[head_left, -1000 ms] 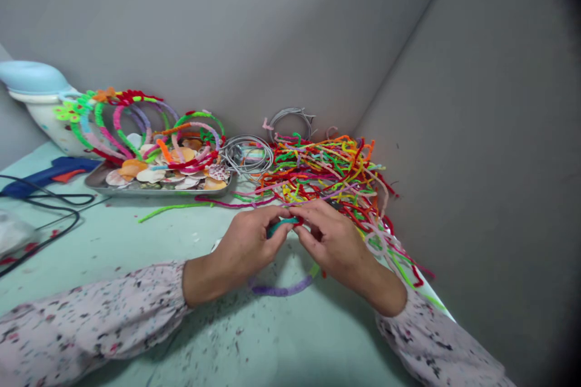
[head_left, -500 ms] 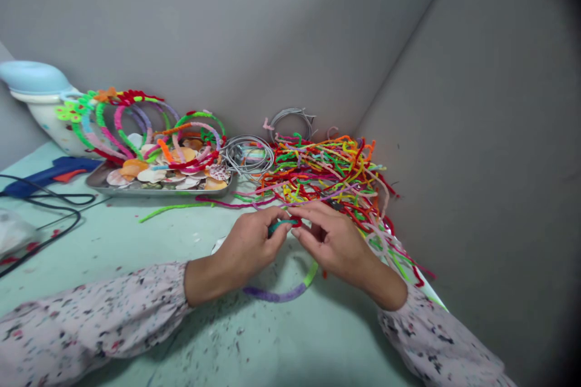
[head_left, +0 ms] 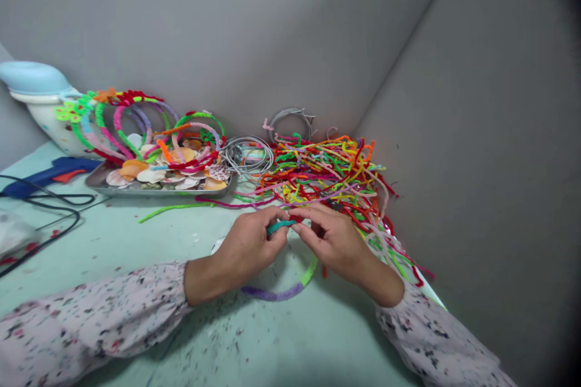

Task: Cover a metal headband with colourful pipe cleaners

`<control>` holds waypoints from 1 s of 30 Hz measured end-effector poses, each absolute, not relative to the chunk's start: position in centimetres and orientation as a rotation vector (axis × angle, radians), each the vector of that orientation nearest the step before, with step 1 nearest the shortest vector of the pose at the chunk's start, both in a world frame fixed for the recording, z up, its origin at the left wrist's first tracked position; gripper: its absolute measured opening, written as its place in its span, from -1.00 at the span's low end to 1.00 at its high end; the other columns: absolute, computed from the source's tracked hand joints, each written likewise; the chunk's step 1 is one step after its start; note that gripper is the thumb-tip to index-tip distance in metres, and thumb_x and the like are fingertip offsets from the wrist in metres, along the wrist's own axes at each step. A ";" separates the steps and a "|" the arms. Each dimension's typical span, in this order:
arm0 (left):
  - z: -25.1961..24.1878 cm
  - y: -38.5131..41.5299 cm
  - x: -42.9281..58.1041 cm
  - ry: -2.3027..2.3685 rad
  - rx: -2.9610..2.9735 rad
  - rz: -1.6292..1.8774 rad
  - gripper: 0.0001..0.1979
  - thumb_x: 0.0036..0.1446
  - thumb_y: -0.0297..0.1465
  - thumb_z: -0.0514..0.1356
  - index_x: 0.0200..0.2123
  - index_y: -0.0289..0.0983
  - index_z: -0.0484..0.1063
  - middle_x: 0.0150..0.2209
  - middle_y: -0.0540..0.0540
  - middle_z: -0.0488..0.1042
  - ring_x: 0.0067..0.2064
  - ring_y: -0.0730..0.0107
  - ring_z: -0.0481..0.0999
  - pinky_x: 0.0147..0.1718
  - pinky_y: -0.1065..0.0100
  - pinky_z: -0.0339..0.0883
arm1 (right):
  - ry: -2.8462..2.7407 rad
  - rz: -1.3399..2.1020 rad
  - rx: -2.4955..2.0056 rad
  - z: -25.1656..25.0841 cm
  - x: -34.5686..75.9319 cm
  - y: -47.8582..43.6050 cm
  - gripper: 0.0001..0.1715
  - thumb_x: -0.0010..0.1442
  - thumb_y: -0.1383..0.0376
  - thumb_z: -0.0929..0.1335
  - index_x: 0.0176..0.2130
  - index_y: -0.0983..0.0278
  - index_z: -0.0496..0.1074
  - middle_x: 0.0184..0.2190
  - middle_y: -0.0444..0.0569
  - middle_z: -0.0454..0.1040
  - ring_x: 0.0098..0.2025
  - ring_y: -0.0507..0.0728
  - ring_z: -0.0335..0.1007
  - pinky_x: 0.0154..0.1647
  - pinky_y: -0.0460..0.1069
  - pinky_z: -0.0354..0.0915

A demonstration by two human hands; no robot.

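Where the two hands meet over the pale green table (head_left: 136, 242), they share one hoop wrapped in fuzzy wire: the headband (head_left: 278, 293). The left hand (head_left: 247, 248) has thumb and forefinger pinched shut on the teal stretch at the top of the hoop, other fingers curled under. The right hand (head_left: 331, 239) pinches the same top stretch from the other side, fingertips closed just beside the left's, w/ a bit of red wire showing at the pinch. The rest of the headband hangs down btwn the wrists: a lime part by the right wrist, then a purple arc lying low, near or on the table (can't tell which). Both sleeves are pale w/ dark speckles.

Just behind the hands sits a big tangle of pipe cleaners (head_left: 327, 172), red, orange, green, yellow, pink, spilling toward the right wall. Left of it, a coil of bare wire bands (head_left: 247, 157), and a second grey coil (head_left: 290, 121) against the back wall. Further left a metal tray (head_left: 158, 188) holds shells and finished wrapped headbands (head_left: 136, 124) standing in arcs. A loose green pipe cleaner (head_left: 175, 208) lies in front of the tray. At far left, a blue glue gun (head_left: 49, 172) w/ black cord (head_left: 49, 211), and a white, blue-topped container (head_left: 39, 100) behind.
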State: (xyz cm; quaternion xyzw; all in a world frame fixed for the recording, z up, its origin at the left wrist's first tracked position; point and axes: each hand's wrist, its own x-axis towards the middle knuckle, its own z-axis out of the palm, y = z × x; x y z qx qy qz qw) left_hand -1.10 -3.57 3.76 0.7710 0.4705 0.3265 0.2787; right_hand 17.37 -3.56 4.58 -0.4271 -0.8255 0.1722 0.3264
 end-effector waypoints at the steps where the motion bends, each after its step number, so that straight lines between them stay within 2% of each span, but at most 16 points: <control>1: 3.7 -3.5 -1.1 1.275 2.079 0.875 -0.80 0.08 -0.43 0.10 -0.22 -0.25 0.46 -0.47 0.04 0.45 -0.47 0.48 0.31 -0.43 0.43 0.13 | -2.166 0.444 -1.112 4.5 17.4 -3.6 -0.71 0.23 0.30 0.30 -0.05 0.24 0.46 -0.18 0.01 0.49 -0.19 0.07 0.41 -0.17 -0.02 0.33; 8: 3.6 -3.3 -1.2 1.288 2.114 0.886 -0.83 0.05 -0.46 0.11 -0.26 -0.25 0.45 -0.47 0.05 0.44 -0.46 0.48 0.31 -0.41 0.43 0.11 | -2.186 0.411 -1.104 4.3 17.3 -3.7 -0.70 0.23 0.30 0.30 -0.04 0.24 0.47 -0.23 -0.02 0.49 -0.24 0.06 0.40 -0.21 -0.03 0.32; 12: 3.7 -3.2 -1.3 1.300 2.073 0.896 -0.84 0.09 -0.40 0.12 -0.25 -0.26 0.43 -0.45 0.03 0.44 -0.43 0.46 0.33 -0.41 0.42 0.10 | -2.198 0.404 -1.101 4.3 17.3 -3.7 -0.70 0.24 0.31 0.29 -0.03 0.23 0.46 -0.23 -0.02 0.49 -0.25 0.05 0.40 -0.22 -0.03 0.32; 15: 3.7 -3.0 -1.3 1.263 1.998 0.859 -0.86 0.11 -0.34 0.13 -0.35 -0.27 0.43 -0.46 0.02 0.44 -0.42 0.44 0.33 -0.42 0.42 0.10 | -2.188 0.385 -1.082 4.2 17.2 -3.6 -0.72 0.23 0.31 0.30 -0.05 0.26 0.46 -0.24 -0.01 0.49 -0.22 0.06 0.40 -0.18 -0.03 0.32; 18: 3.6 -2.7 -1.3 1.190 1.847 0.814 -0.80 0.10 -0.29 0.13 -0.46 -0.29 0.41 -0.53 0.04 0.39 -0.47 0.47 0.28 -0.47 0.43 0.09 | -2.186 0.356 -1.069 4.1 17.2 -3.5 -0.73 0.22 0.33 0.31 -0.07 0.28 0.46 -0.24 -0.01 0.49 -0.20 0.07 0.41 -0.17 -0.03 0.32; 21: 3.4 -2.3 -1.3 1.132 1.643 0.736 -0.81 0.07 -0.27 0.16 -0.41 -0.28 0.42 -0.62 0.09 0.29 -0.57 0.52 0.21 -0.55 0.45 0.06 | -2.208 0.336 -1.082 4.0 17.3 -3.5 -0.72 0.22 0.34 0.30 -0.06 0.26 0.45 -0.26 -0.02 0.49 -0.21 0.08 0.41 -0.19 -0.03 0.31; 25: 3.3 -2.1 -1.3 1.055 1.401 0.683 -0.88 0.00 -0.35 0.19 -0.41 -0.29 0.40 -0.67 0.11 0.23 -0.62 0.55 0.16 -0.62 0.47 0.01 | -2.204 0.332 -1.086 4.0 17.3 -3.5 -0.72 0.22 0.36 0.30 -0.06 0.25 0.46 -0.24 -0.02 0.49 -0.19 0.08 0.41 -0.16 -0.03 0.32; 30: 3.8 -2.0 -1.4 0.793 1.002 0.689 -0.87 0.03 -0.40 0.16 -0.37 -0.34 0.43 -0.53 0.00 0.36 -0.55 0.55 0.29 -0.56 0.49 0.18 | -2.175 0.356 -1.099 4.2 17.3 -3.6 -0.72 0.22 0.36 0.29 -0.07 0.26 0.47 -0.20 -0.01 0.50 -0.17 0.06 0.43 -0.13 -0.04 0.33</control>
